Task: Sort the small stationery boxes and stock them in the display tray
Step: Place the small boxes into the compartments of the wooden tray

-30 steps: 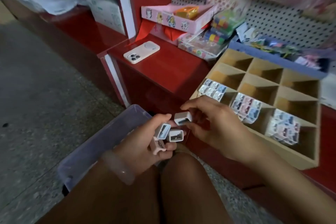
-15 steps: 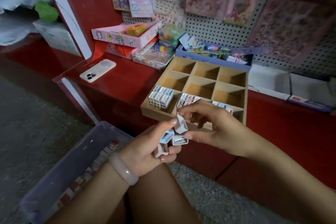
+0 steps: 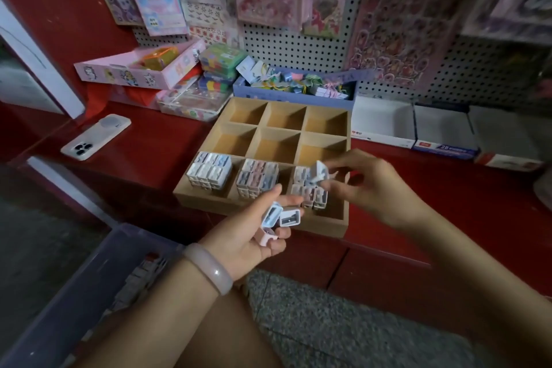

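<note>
On the red counter [image 3: 155, 140] a wooden display tray [image 3: 263, 219] has stationery boxes [image 3: 209, 170] in its near compartments; a phone [image 3: 95, 137] lies at nine o'clock, pegboard [image 3: 298, 48] at twelve. Right hand [image 3: 367, 185] pinches one box [image 3: 319, 172] over the tray's right near compartment. Left hand [image 3: 248, 233], fingers curled, holds three boxes [image 3: 289, 216]. Grey speckled floor [image 3: 343, 323] below.

dim indoor light | soft shadows | wide-angle bending at edges | slight motion blur | no glare
</note>
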Tool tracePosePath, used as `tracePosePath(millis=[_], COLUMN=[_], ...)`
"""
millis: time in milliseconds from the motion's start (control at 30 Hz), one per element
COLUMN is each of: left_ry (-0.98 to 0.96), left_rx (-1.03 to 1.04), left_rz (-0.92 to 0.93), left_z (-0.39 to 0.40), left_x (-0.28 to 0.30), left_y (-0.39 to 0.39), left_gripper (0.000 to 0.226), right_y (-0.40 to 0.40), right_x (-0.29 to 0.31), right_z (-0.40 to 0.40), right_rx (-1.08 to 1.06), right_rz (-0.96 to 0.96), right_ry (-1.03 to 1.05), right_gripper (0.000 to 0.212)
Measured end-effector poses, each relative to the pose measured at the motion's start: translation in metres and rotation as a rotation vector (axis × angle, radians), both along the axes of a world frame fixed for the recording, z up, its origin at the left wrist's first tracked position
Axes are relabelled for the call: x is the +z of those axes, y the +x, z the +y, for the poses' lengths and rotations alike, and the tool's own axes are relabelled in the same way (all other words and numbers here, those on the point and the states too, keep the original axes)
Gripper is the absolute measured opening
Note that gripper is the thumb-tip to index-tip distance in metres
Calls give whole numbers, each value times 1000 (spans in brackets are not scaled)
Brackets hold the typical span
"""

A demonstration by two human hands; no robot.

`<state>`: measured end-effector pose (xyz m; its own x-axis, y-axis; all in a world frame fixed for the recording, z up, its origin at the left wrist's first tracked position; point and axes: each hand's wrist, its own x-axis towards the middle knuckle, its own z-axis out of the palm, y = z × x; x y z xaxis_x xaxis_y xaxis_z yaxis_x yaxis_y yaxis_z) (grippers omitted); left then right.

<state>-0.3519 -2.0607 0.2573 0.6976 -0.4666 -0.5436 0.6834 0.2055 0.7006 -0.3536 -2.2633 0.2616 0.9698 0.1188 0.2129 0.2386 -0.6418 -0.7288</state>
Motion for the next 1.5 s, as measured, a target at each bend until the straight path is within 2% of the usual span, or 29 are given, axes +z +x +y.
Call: tracePosePath(millis=[100,233,467,733,867,967,1033,1133,1267,1367,1500], left_ry=[-85,-166,-187,-215,-245,-242,-242,-224,-223,-211,-34], left_rx=[148,265,306,304,319,308,294,282,283,208,129], left_rz=[110,182,213,221,216,205,190,178,190,167,39], left_z=[1,7,18,21,22,19,16,16,20,21,15], left_x=[-5,-11,-17,-19,-16,-13,-11,-8,-11,-13,-14], left_y=[11,20,24,23,21,19,18,15,14,12,8], left_gripper=[36,41,43,46,47,44,40,39,34,30,20], right_y=[13,21,33,40,34,26,23,23,22,22,21], right_x=[-19,-40,-48,-51,-39,-18,-12,-14,-17,-21,-28], right_z=[-24,-17,-4,-2,9,33,44,51,53,56,60], right_rx=[-252,-209,-193,-145,-119,94,235,320,341,327,212], right_rz=[-46,38,46,76,-56,-83,-101,-124,-193,-206,-148], right_ry=[-333,-532,-642,-631,-372,-164,-163,-218,-278,-281,-161], right_gripper=[29,36,39,45,35,26,31,37,29,24,28])
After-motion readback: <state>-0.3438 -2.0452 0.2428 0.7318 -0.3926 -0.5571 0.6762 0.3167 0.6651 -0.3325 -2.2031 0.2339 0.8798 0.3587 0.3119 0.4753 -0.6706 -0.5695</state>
